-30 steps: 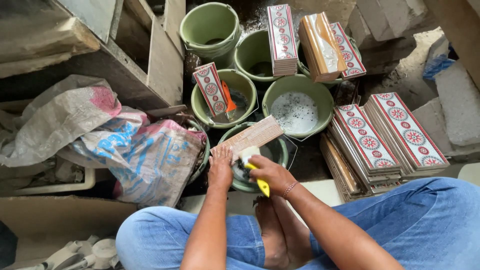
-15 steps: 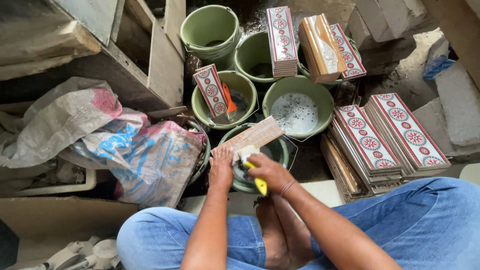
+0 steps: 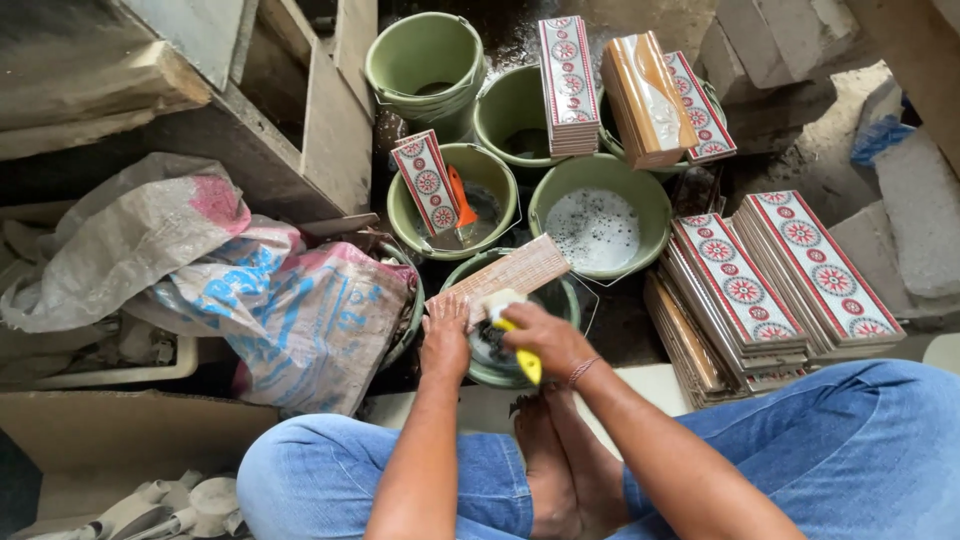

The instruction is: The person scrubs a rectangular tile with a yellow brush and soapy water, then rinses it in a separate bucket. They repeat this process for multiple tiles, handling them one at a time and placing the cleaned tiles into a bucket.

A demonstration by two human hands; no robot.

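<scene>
My left hand (image 3: 447,335) holds the near end of a long tan tile (image 3: 515,272), its ribbed back facing up, over a green bucket (image 3: 570,298). My right hand (image 3: 545,338) grips a yellow-handled brush (image 3: 512,330) pressed against the tile's near end. Dark wet matter sits in the bucket under the brush. My bare feet rest just below the bucket, between my knees in blue jeans.
Several green buckets stand beyond: one holds foamy water (image 3: 598,225), another a patterned tile and an orange tool (image 3: 460,195). Stacks of red-and-white patterned tiles (image 3: 770,275) lie at right and on the far buckets. Printed sacks (image 3: 280,310) and wooden boards sit at left.
My right hand and the brush have shifted slightly along the tile's near end. My left hand and the tile stay where they were.
</scene>
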